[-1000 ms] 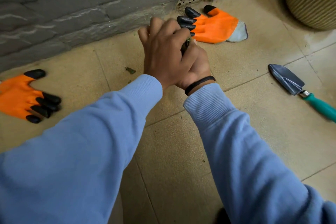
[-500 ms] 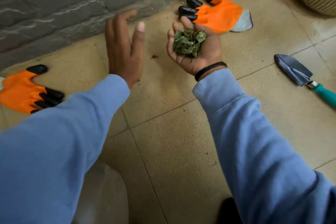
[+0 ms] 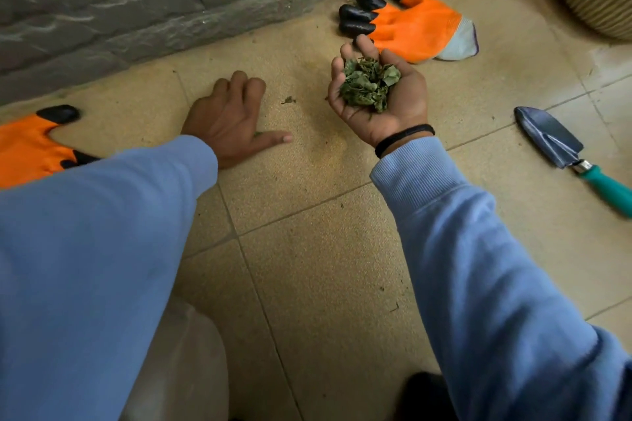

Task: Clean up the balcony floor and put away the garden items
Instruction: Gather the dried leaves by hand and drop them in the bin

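Now the left hand (image 3: 227,120) has dropped onto the floor (image 3: 307,249), leaves (image 3: 369,84) unchanged.

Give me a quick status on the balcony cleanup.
Right hand cupped, holding dry leaves. Left hand flat on floor tiles. Leaf scrap left between hands. Gloves, trowel still out.

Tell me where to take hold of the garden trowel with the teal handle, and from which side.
Take the metal garden trowel by its teal handle, coming from above with the grip closing across it. It lies flat on the tiled floor, the blade pointing toward the wall and the handle running to the frame's right edge, nothing touching it.
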Motion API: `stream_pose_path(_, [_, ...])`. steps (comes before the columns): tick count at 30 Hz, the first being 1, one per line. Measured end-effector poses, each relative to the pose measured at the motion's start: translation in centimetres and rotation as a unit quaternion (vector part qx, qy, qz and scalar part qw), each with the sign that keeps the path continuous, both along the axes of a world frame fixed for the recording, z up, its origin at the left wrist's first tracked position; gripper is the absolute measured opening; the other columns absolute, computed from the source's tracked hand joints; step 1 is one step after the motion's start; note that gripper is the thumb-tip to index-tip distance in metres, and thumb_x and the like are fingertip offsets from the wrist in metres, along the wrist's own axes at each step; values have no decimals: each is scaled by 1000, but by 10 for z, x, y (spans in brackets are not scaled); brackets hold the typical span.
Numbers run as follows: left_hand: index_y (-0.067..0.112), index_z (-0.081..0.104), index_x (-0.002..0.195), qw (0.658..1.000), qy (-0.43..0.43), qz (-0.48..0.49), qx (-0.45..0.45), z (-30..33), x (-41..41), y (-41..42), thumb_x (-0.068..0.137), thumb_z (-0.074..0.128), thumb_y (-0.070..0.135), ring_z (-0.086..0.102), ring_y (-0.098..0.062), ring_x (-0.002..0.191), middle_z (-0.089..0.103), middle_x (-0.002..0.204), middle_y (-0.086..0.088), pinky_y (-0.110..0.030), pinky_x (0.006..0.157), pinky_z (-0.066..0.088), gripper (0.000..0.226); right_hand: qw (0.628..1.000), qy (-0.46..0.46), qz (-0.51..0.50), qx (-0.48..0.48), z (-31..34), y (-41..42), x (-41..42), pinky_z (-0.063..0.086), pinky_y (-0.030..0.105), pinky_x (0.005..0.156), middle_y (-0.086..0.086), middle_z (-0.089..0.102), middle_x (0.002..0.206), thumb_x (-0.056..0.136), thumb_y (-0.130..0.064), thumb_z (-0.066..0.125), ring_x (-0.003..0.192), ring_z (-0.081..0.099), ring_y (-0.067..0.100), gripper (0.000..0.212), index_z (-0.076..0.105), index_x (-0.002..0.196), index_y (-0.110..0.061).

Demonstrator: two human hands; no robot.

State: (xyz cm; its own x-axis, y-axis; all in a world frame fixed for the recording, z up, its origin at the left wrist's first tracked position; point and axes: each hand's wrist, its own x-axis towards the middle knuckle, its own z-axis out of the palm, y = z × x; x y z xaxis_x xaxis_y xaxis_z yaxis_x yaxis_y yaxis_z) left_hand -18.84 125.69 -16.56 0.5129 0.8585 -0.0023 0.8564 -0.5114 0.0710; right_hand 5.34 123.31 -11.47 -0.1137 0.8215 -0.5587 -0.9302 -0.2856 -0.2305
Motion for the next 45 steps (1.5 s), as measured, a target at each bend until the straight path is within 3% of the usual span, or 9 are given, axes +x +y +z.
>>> stream_pose_path(8, [5,40,122,998,5,-63,26,2,62,19,96,35,70,49,-29,62,61,93,-20,-36,56,38,70,998,24,-60,3,2,-4,25,51,32,68,18,69,95,102,-30,37,80,64,32,37,66,104,-6])
stream_pose_path(15, [6,43,121,992,26,-120,16,11,95,25,98,41,65,64,-39,74,63,96,-23,-37,59,35,64,998,19,-61,-1,5,-6,27,49,32,69,17,68,96,103,-31,36,80,64,31,39,66,106,-7])
stream_pose_path(22, [1,54,117,991,74,-107,-40,18,122,31,103,40,12,63,-44,91,63,104,-25,-41,66,35,23,998,27,-56,-9,1,-8,23,51,30,67,16,68,97,102,-30,37,79,64,31,38,67,103,-6])
stream_pose_path(25, [-1,59,104,996,17,-66,-55,17,118,33,102,45,11,63,-42,84,64,96,-25,-40,64,36,19,997,28,-60,-39,1,-6,19,50,27,64,13,67,90,102,-29,38,74,63,27,38,67,96,-6])
stream_pose_path(27, [-1,61,89,991,-111,20,-74,17,113,33,102,47,17,59,-36,71,61,80,-22,-39,61,38,26,996,18,-63,-65,1,-3,13,50,26,61,11,64,84,101,-27,38,70,61,24,36,65,92,-6])
stream_pose_path(32, [18,32,54,826,-479,288,-69,46,114,32,96,51,25,26,-16,54,29,54,-3,-33,53,22,47,992,5,-59,-108,9,4,-10,49,26,56,8,56,69,97,-14,39,60,53,20,25,55,79,-7])
stream_pose_path(36, [23,28,51,675,-653,335,-71,92,145,26,94,58,23,29,-10,42,27,43,12,-29,45,31,53,996,-27,-51,-72,38,21,-31,42,21,51,3,47,55,100,-18,34,47,45,15,35,45,68,-12])
stream_pose_path(41, [24,33,58,812,-522,258,24,125,158,17,84,66,28,35,-7,48,35,51,7,-20,47,27,42,996,-83,-21,19,73,37,-40,45,26,64,8,50,65,103,-20,33,62,55,18,35,51,75,-9])
stream_pose_path(45, [28,37,61,784,-574,235,29,144,152,23,74,69,20,41,-6,56,41,55,12,-28,56,42,35,994,-74,22,74,99,39,-38,46,30,77,13,62,70,105,-24,30,75,58,22,42,56,83,0])
